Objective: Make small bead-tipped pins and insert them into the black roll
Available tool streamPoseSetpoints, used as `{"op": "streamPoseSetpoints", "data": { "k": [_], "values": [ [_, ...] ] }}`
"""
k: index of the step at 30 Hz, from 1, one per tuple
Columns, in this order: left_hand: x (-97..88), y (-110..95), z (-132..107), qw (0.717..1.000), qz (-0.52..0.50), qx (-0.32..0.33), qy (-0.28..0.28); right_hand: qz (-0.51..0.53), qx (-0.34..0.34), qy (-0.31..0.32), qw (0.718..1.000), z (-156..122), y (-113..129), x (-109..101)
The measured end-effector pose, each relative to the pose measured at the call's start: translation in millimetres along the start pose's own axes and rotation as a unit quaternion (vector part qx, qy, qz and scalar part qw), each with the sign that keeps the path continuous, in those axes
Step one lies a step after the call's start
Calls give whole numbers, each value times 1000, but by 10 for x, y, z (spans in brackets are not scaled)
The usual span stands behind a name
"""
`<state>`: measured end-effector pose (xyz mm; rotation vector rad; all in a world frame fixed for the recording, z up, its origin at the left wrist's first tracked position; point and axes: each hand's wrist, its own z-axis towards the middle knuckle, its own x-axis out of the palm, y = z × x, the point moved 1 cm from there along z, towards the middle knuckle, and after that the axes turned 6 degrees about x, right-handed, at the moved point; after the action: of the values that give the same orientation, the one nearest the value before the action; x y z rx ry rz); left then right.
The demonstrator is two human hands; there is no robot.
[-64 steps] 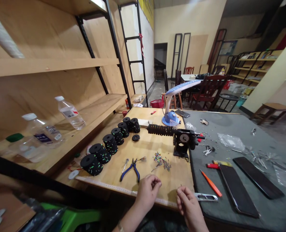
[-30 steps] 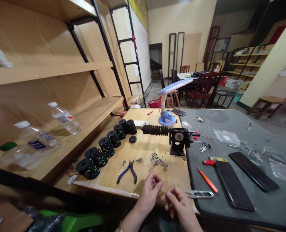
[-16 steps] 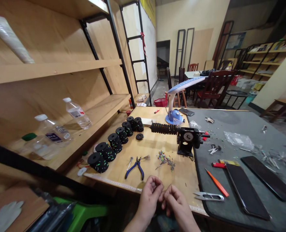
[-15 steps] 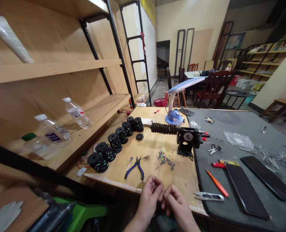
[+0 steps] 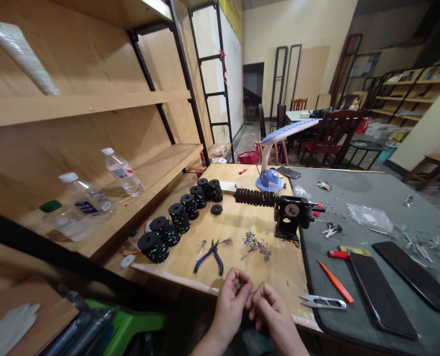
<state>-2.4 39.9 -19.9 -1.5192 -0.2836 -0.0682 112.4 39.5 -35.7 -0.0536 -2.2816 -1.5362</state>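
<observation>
My left hand (image 5: 233, 295) and my right hand (image 5: 267, 307) are held close together over the table's front edge. Fingers and thumb are pinched on both; whatever lies between them is too small to make out. Beyond them on the wood lie blue-handled pliers (image 5: 210, 257), a small metal tool (image 5: 201, 250) and a scattered pile of tiny coloured beads (image 5: 252, 240). A black hand-cranked winder (image 5: 290, 215) stands behind, carrying a dark ribbed roll (image 5: 255, 197) on its shaft. Several black foam spools (image 5: 153, 246) dotted with green stand in a row at the left.
On the grey mat (image 5: 338, 188) at right lie thread snips (image 5: 325, 302), an orange pointed tool (image 5: 336, 282), a red lighter (image 5: 338, 254) and two dark phones (image 5: 381, 291). A blue desk lamp (image 5: 269, 179) stands at the back. Shelves (image 5: 160, 173) with plastic bottles rise at left.
The whole view has shifted slightly, with the scene moving a little to the right. Both hands keep nearly the same pinched pose.
</observation>
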Motion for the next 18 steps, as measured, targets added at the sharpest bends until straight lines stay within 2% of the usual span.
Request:
{"op": "streamPoseSetpoints", "data": {
  "k": [18],
  "values": [
    [18, -24, -6, 1000, 0, -1, 3, 4, -7, -10, 1000, -64, 90, 46]
  ]
}}
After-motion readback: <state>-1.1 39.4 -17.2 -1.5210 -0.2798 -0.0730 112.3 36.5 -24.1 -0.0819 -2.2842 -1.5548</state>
